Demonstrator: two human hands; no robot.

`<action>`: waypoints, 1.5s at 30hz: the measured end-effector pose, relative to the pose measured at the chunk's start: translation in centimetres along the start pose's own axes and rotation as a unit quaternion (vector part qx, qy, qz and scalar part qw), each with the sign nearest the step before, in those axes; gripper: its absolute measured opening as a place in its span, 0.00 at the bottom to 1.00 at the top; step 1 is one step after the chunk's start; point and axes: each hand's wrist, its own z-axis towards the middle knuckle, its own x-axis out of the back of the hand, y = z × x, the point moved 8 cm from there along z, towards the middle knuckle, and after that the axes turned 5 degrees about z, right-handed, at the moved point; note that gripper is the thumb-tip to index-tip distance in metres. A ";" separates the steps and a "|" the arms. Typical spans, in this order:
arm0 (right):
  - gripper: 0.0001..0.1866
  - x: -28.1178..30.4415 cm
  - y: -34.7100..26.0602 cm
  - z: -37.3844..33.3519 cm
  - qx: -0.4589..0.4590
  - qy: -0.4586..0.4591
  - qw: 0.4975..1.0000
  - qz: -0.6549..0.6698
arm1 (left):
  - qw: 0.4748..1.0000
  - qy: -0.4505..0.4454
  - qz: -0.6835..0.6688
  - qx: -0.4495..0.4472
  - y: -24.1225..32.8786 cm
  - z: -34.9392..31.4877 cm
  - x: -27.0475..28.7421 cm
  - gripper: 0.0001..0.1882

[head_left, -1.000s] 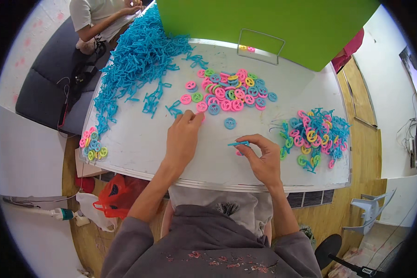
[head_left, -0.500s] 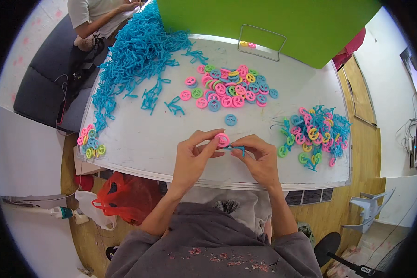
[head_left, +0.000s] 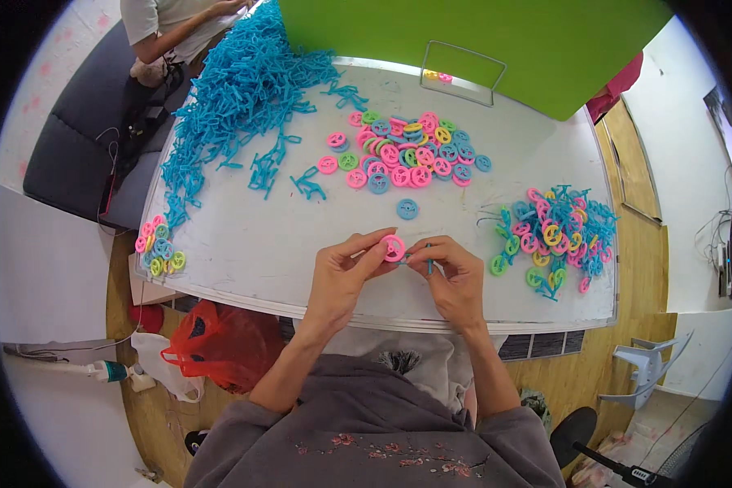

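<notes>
Between the thumb and fingers of my left hand [head_left: 339,279] is a small pink plastic wheel [head_left: 394,247], its face turned up. My right hand [head_left: 454,285] pinches a thin blue plastic frame piece [head_left: 429,258] close beside it. The two parts meet at the wheel's right side; fingers hide whether they are joined. Just beyond my hands a single blue wheel [head_left: 407,209] lies flat on the white table [head_left: 244,236]. Farther off is a heap of pink, blue, green and yellow wheels [head_left: 400,154].
A tall mound of blue frame pieces [head_left: 236,98] covers the far left. At right lies a pile of frame pieces with wheels on them [head_left: 555,236]. A few wheels [head_left: 162,246] sit at the left edge. A green panel [head_left: 480,41] stands behind; another person's arm [head_left: 179,37] shows at upper left.
My right hand has turned the blue frame piece so that it points more upright, and has shifted slightly left. The pink wheel stays in my left hand, almost in place.
</notes>
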 end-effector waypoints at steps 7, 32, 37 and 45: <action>0.12 0.3 1.1 0.1 -0.041 0.014 0.998 0.034 | 0.996 0.025 0.053 -0.068 1.1 -0.3 -0.2 0.12; 0.11 -0.9 -2.3 0.2 0.136 0.019 0.973 -0.185 | 1.000 0.030 0.003 0.002 -0.2 -0.6 0.1 0.15; 0.11 -1.1 -2.4 0.0 0.119 0.038 0.971 -0.202 | 0.998 0.051 -0.022 0.026 -0.9 -0.8 0.3 0.15; 0.09 -0.7 -2.3 -0.1 0.123 0.061 0.966 -0.219 | 0.999 0.043 -0.004 0.012 -0.5 -0.6 -0.2 0.15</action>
